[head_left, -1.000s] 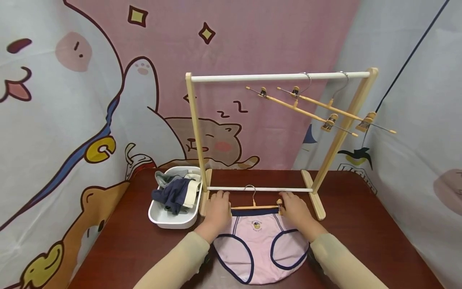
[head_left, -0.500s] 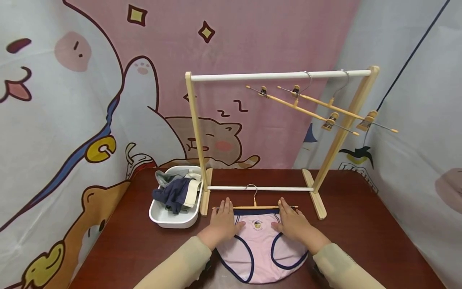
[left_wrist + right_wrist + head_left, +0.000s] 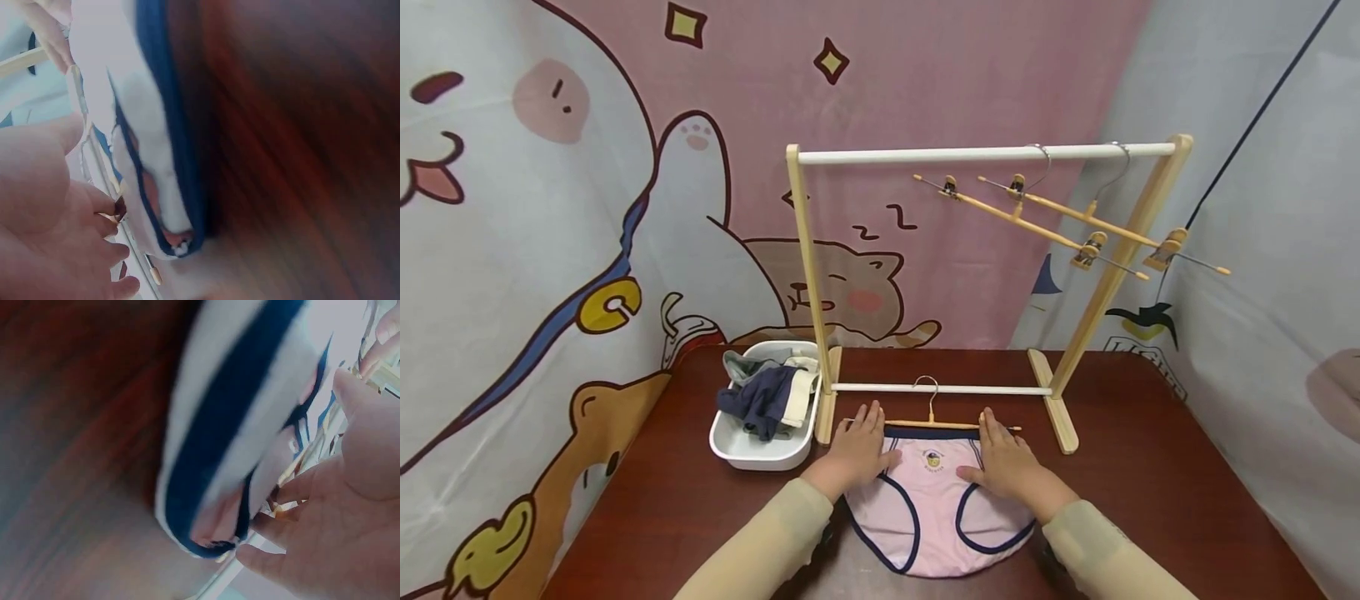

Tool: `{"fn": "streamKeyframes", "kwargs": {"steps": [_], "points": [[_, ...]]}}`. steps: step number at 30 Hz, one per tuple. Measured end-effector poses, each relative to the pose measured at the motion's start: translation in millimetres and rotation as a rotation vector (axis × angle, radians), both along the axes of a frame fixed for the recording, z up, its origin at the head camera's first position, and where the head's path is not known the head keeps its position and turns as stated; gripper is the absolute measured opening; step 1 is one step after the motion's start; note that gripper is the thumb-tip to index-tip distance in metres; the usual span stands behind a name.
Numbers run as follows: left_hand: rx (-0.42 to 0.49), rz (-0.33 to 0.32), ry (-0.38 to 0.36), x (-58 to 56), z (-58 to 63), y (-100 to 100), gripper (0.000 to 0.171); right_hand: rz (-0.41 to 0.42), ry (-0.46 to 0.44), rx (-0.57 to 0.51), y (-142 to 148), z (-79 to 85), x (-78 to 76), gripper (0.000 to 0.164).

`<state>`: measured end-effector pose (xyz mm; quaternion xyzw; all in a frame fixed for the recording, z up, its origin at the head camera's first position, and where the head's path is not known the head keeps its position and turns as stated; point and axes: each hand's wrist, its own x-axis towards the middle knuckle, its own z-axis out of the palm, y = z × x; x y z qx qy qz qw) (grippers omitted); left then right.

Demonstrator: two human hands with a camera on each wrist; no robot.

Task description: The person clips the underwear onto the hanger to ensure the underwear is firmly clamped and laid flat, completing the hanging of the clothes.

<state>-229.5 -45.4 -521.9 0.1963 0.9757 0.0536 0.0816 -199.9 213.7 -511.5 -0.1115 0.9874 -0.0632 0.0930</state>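
Note:
Pink underpants [image 3: 934, 517] with navy trim and a small printed badge lie spread on the table. Along their navy waistband runs a clip hanger [image 3: 931, 423], its metal hook up by the rack's lower bar. My left hand [image 3: 856, 448] rests on the upper left corner, fingers straight and thumb pointing inward. Mirroring it, my right hand [image 3: 1009, 462] lies on the upper right corner with its fingers extended. The hands cover the hanger's clips in the head view. Both wrist views show a leg opening of the underpants [image 3: 147, 125] close up, beside the palm.
A wooden rack [image 3: 808, 275] with white bars stands behind the underpants. Two more clip hangers [image 3: 1045, 227] hang at the right of its top bar. Left of the rack, a white basin [image 3: 760, 454] holds folded dark and cream clothes [image 3: 765, 400].
Both hands have left the hanger's ends and flattened onto the underpants' upper corners, thumbs turned inward. The underpants and hanger have shifted slightly away from me.

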Motion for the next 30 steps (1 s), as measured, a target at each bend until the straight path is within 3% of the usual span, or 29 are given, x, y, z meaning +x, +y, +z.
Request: {"fn": "streamKeyframes", "kwargs": {"steps": [3, 7, 13, 17, 19, 21, 26, 30], "points": [[0.071, 0.031, 0.037, -2.6, 2.7, -2, 0.073, 0.001, 0.040, 0.013, -1, 4.2, -5.2, 0.092], [0.339, 0.088, 0.171, -4.6, 15.9, -5, 0.052, -0.031, 0.140, -0.003, -4, 9.4, -13.5, 0.076], [0.871, 0.189, 0.485, -14.0, 62.2, -12, 0.023, -0.037, 0.269, -0.108, -15, 15.7, -24.7, 0.051], [1.085, 0.274, 0.650, -29.4, 91.8, -20, 0.020, -0.037, 0.292, -0.174, -26, 19.5, -31.1, 0.038], [1.140, 0.310, 0.693, -39.1, 102.3, -26, 0.024, -0.044, 0.283, -0.181, -32, 19.2, -34.9, 0.035], [1.170, 0.334, 0.687, -49.2, 110.3, -32, 0.032, -0.046, 0.267, -0.174, -38, 17.5, -38.6, 0.033], [1.127, 0.334, 0.535, -70.4, 120.5, -46, 0.054, -0.061, 0.210, -0.160, -51, 11.2, -46.1, 0.025], [1.060, 0.316, 0.471, -78.2, 121.3, -54, 0.048, -0.085, 0.185, -0.149, -57, 7.5, -50.8, 0.020]]}}
